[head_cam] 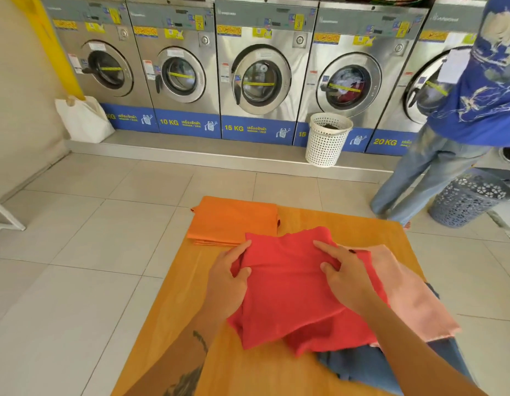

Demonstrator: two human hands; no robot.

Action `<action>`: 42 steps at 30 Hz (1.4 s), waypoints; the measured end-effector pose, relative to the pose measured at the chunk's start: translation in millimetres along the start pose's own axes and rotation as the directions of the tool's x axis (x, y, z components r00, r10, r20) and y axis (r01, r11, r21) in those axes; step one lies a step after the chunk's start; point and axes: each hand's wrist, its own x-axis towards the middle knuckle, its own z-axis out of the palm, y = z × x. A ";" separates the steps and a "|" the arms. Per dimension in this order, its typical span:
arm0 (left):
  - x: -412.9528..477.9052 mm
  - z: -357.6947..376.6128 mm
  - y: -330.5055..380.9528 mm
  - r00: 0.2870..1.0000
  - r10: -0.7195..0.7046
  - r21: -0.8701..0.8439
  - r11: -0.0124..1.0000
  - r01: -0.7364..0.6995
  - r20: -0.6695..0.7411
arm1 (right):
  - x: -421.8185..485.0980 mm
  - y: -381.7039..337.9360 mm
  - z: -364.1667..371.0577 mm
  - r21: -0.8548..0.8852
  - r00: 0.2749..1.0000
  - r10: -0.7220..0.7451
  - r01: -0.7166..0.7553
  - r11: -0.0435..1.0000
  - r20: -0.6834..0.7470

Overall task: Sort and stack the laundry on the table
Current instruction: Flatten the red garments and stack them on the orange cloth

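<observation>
Both hands, left hand [229, 284] and right hand [343, 277], pinch the red cloth [291, 298] mid-frame on the worktop [276, 375]; only the orange cloth [233, 221] lies folded, while pink cloth [413, 295] and blue cloth [371, 367] await.

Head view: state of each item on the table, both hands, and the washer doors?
orange cloth: folded flat, far left corner of the table
red cloth: half folded, held by both hands
pink cloth: unfolded, under the red cloth
blue garment: unfolded, bottom of the pile
left hand: gripping the red cloth's left edge
right hand: pinching the red cloth
washer doors: closed
</observation>
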 end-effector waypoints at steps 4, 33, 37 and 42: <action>46.7 -45.9 -29.9 0.999 -0.002 0.034 0.999 0.000 0.049 | 33.5 -17.9 53.4 0.065 0.998 0.068 -0.069 0.996 0.014; 67.0 -26.0 -66.7 0.950 0.267 0.364 0.879 -0.308 0.159 | 8.0 -5.4 74.9 -0.300 0.978 0.132 -0.177 0.937 -0.162; 25.8 32.7 -46.6 0.922 0.108 0.228 0.952 -0.204 0.373 | -22.1 34.7 27.3 -0.439 0.865 0.406 -0.499 0.747 -0.293; -2.4 96.3 -39.2 0.868 -0.106 0.349 0.934 -0.081 0.485 | -29.3 56.1 -3.6 -0.411 0.847 0.482 -0.530 0.742 -0.222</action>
